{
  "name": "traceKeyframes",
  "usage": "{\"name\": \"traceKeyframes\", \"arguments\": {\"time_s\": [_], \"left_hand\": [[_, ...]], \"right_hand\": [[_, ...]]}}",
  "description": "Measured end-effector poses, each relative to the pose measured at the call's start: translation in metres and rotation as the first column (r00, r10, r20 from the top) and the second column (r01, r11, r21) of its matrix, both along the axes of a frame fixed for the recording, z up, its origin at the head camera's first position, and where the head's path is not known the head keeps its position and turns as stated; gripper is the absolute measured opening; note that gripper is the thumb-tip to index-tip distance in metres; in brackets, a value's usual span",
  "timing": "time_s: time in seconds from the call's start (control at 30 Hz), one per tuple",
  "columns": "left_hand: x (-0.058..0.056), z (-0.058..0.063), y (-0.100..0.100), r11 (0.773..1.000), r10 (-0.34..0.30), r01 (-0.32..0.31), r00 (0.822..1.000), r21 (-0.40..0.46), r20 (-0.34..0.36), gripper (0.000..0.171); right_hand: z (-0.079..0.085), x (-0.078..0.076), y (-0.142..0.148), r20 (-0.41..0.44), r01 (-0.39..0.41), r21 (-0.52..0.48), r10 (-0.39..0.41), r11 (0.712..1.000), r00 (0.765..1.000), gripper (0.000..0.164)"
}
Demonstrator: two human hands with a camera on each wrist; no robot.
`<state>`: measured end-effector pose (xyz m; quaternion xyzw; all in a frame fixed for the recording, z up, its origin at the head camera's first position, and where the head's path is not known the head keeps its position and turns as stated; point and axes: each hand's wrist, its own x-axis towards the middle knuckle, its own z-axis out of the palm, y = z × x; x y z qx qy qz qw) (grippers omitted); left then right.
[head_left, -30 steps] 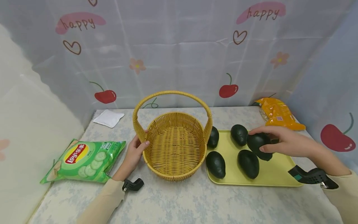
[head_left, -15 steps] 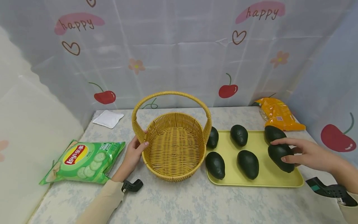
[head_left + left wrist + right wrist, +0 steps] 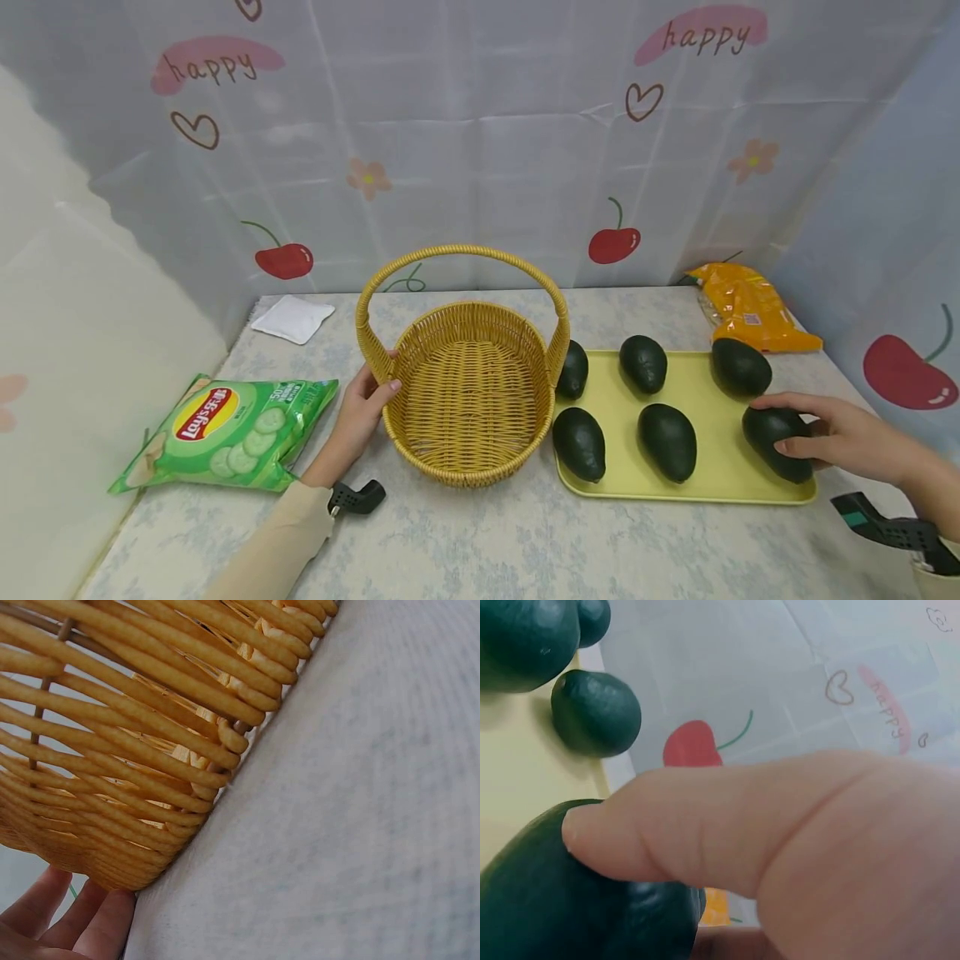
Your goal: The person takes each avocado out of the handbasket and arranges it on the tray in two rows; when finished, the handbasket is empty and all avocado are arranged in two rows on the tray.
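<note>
An empty yellow wicker basket (image 3: 468, 408) with a tall hoop handle stands mid-table. My left hand (image 3: 365, 404) grips its left side, thumb over the rim and the other fingers behind; in the left wrist view the fingertips (image 3: 105, 922) touch the woven wall low down. On the right lies a pale yellow tray (image 3: 720, 487) bearing several dark green avocados (image 3: 667, 442). My right hand (image 3: 832, 433) holds the avocado (image 3: 772, 442) at the tray's front right corner between thumb and fingers. Its thumb (image 3: 622, 832) presses on the fruit's skin in the right wrist view.
A green bag of Lay's chips (image 3: 232, 429) lies at the left, with a white packet (image 3: 292, 318) behind it. An orange snack bag (image 3: 750, 308) sits beyond the tray's far right corner. A printed curtain (image 3: 480, 167) backs the table.
My right hand has carried the avocado rightward and toward the front, from the tray's middle to its front right corner. My left hand and the basket have stayed put.
</note>
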<state>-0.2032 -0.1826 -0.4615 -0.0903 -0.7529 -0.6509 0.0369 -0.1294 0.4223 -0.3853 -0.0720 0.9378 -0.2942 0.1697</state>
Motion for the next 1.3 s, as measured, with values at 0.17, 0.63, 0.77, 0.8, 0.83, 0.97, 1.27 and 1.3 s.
{"name": "traceKeyframes", "arguments": {"time_s": [0.17, 0.63, 0.77, 0.8, 0.83, 0.97, 1.27, 1.3], "left_hand": [[0.0, -0.001, -0.001, 1.0, 0.001, -0.001, 1.0, 0.007, 0.002, 0.052], [0.0, -0.001, 0.001, 1.0, -0.008, 0.008, 1.0, 0.018, -0.015, 0.051], [-0.001, -0.001, 0.001, 1.0, -0.007, 0.008, 1.0, 0.027, -0.006, 0.051], [-0.001, -0.001, 0.002, 1.0, -0.009, 0.009, 1.0, 0.029, -0.007, 0.051], [-0.001, -0.001, 0.002, 0.999, -0.009, 0.009, 1.0, 0.03, -0.005, 0.051], [0.0, 0.0, 0.002, 1.0, -0.01, 0.01, 1.0, 0.024, -0.015, 0.051], [0.0, -0.001, 0.0, 1.0, -0.007, 0.008, 1.0, 0.008, -0.022, 0.051], [0.0, -0.001, 0.0, 1.0, -0.008, 0.009, 1.0, 0.01, -0.018, 0.051]], "right_hand": [[-0.005, -0.001, 0.004, 0.022, 0.017, 0.01, -0.017, 1.0, 1.0, 0.06], [-0.011, -0.001, 0.007, 0.078, 0.029, 0.026, -0.031, 0.999, 0.997, 0.065], [-0.009, -0.002, 0.006, 0.075, 0.02, 0.043, -0.023, 0.999, 0.997, 0.065], [-0.009, -0.002, 0.005, 0.073, 0.016, 0.044, -0.019, 0.999, 0.997, 0.065], [-0.008, -0.002, 0.005, 0.074, 0.02, 0.045, -0.023, 0.999, 0.997, 0.065], [-0.007, -0.003, 0.004, 0.072, 0.018, 0.053, -0.022, 0.998, 0.997, 0.066], [-0.01, -0.007, 0.005, 0.061, 0.025, 0.054, -0.029, 0.998, 0.998, 0.07], [-0.01, -0.007, 0.006, 0.063, 0.025, 0.052, -0.028, 0.998, 0.998, 0.07]]}}
